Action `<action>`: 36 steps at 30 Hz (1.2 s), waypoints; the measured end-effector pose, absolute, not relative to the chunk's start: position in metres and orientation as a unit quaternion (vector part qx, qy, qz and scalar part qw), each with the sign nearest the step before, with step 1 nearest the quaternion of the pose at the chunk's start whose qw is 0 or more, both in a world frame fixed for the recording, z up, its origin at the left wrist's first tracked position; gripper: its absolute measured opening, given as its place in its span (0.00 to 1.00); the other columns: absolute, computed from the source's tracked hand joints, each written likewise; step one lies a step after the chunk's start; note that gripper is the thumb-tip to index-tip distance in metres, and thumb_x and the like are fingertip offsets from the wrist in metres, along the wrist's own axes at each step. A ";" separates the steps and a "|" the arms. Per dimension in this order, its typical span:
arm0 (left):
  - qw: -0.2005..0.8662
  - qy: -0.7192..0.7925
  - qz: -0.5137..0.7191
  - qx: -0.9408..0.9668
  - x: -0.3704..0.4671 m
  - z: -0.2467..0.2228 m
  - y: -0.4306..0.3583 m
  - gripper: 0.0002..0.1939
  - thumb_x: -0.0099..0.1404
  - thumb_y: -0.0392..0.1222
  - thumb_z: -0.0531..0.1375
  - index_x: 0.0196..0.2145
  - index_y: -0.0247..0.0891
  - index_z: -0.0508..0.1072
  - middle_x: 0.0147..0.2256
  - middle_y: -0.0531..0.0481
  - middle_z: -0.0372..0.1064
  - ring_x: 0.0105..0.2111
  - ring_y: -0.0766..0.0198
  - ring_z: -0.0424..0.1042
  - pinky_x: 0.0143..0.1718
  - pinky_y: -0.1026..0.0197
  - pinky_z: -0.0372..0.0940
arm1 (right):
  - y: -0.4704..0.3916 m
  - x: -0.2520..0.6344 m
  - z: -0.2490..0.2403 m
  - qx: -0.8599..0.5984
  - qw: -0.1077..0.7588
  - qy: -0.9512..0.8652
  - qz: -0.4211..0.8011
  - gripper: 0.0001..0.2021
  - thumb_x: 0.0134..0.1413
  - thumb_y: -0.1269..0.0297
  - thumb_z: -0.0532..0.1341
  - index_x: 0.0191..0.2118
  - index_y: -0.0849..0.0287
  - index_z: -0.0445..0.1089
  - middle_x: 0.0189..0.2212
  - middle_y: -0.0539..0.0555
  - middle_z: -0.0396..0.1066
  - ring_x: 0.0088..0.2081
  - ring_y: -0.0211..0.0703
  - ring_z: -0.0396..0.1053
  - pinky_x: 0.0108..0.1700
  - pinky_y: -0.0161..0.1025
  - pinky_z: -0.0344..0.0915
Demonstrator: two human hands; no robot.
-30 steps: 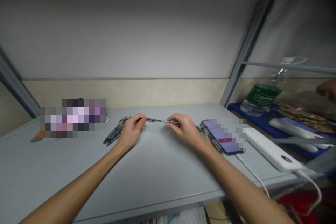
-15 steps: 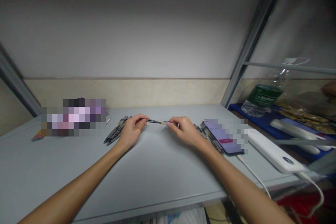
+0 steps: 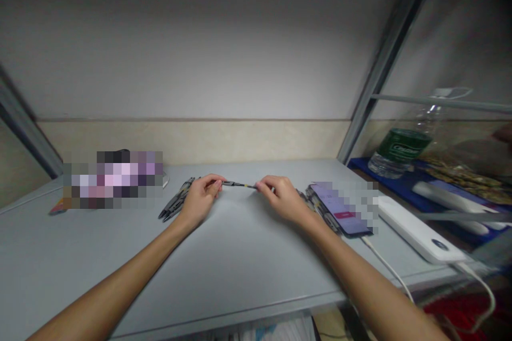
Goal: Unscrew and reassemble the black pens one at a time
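Observation:
A slim dark pen (image 3: pixel 240 185) with a yellowish band spans the gap between my hands, just above the desk. My left hand (image 3: pixel 202 194) pinches its left end between thumb and fingers. At the other end, the closed fingertips of my right hand (image 3: pixel 279 192) grip the pen's tip. Several dark pens (image 3: pixel 175 203) lie in a bunch beside my left hand. More dark pens (image 3: pixel 325 214) lie in a row to the right, partly hidden behind my right hand and wrist.
A phone (image 3: pixel 338 210) lies right of the pens, cabled. Beside it is a white power bank (image 3: pixel 420 229). A blurred pinkish-purple item (image 3: pixel 120 176) sits at the back left. On the side shelf a large water bottle (image 3: pixel 404 144) stands behind a metal rail (image 3: pixel 440 102).
My right fingers have closed farther round the pen's right end, and the dark piece that stuck out behind them no longer shows. My left hand has barely moved.

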State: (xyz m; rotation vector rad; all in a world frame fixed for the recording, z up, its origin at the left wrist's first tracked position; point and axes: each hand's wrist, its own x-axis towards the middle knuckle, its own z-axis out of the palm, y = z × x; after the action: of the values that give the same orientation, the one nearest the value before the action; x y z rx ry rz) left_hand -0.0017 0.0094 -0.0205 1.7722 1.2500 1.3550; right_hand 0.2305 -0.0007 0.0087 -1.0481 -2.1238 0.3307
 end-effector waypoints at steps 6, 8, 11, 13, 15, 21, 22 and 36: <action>0.312 0.465 0.518 0.647 -0.001 -0.020 0.010 0.14 0.59 0.47 0.56 0.35 0.34 0.73 0.22 0.54 0.63 0.23 0.67 0.61 0.25 0.66 0.55 | -0.002 0.231 0.011 -0.395 0.402 -0.813 0.149 0.13 0.59 0.58 0.54 0.40 0.61 0.71 0.28 0.52 0.69 0.27 0.36 0.64 0.30 0.33 0.56; 0.327 0.465 0.526 0.633 -0.001 -0.020 0.010 0.13 0.59 0.47 0.57 0.34 0.34 0.73 0.22 0.54 0.62 0.22 0.68 0.60 0.25 0.66 0.54 | -0.002 0.232 0.010 -0.371 0.428 -0.812 0.140 0.13 0.55 0.62 0.59 0.45 0.59 0.68 0.34 0.54 0.69 0.30 0.37 0.65 0.31 0.33 0.59; 0.355 0.462 0.533 0.613 0.000 -0.021 0.011 0.13 0.59 0.46 0.57 0.33 0.33 0.72 0.22 0.55 0.60 0.21 0.70 0.58 0.23 0.67 0.52 | -0.001 0.233 0.009 -0.347 0.437 -0.821 0.120 0.09 0.55 0.68 0.58 0.42 0.58 0.70 0.35 0.54 0.68 0.34 0.38 0.66 0.31 0.32 0.60; 0.377 0.454 0.536 0.604 0.000 -0.022 0.011 0.12 0.59 0.46 0.57 0.33 0.33 0.72 0.21 0.56 0.59 0.21 0.71 0.57 0.23 0.67 0.51 | -0.001 0.233 0.009 -0.348 0.436 -0.823 0.108 0.09 0.56 0.69 0.58 0.42 0.58 0.71 0.33 0.54 0.68 0.33 0.37 0.66 0.30 0.32 0.61; 0.398 0.445 0.536 0.597 0.000 -0.025 0.012 0.12 0.59 0.46 0.57 0.31 0.34 0.71 0.20 0.57 0.57 0.20 0.71 0.56 0.22 0.67 0.51 | 0.000 0.233 0.008 -0.353 0.427 -0.827 0.096 0.09 0.56 0.68 0.58 0.42 0.60 0.71 0.31 0.53 0.69 0.32 0.37 0.66 0.31 0.32 0.61; 0.410 0.440 0.519 0.607 -0.001 -0.028 0.012 0.13 0.60 0.47 0.57 0.29 0.33 0.70 0.19 0.57 0.56 0.20 0.71 0.56 0.22 0.67 0.51 | 0.001 0.231 0.005 -0.367 0.377 -0.848 0.067 0.11 0.60 0.64 0.54 0.33 0.63 0.71 0.28 0.55 0.71 0.29 0.38 0.65 0.33 0.34 0.59; 0.405 0.444 0.514 0.612 -0.001 -0.028 0.011 0.13 0.60 0.48 0.57 0.28 0.33 0.70 0.19 0.57 0.57 0.20 0.71 0.56 0.23 0.66 0.51 | 0.002 0.231 0.005 -0.371 0.370 -0.849 0.065 0.11 0.60 0.64 0.54 0.32 0.63 0.71 0.28 0.55 0.71 0.29 0.38 0.65 0.32 0.34 0.58; 0.476 0.442 0.456 0.608 0.003 -0.027 0.011 0.16 0.60 0.50 0.55 0.27 0.33 0.70 0.19 0.56 0.56 0.21 0.70 0.56 0.25 0.65 0.52 | 0.004 0.233 0.004 -0.366 0.373 -0.849 0.076 0.07 0.55 0.66 0.59 0.36 0.62 0.73 0.28 0.54 0.70 0.29 0.38 0.66 0.33 0.34 0.60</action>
State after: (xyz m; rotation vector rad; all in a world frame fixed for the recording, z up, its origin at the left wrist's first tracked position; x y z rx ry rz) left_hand 0.0029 0.0109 -0.0270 1.4871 1.0814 1.1134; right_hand 0.2332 0.0044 0.0038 -0.9375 -2.1763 0.1949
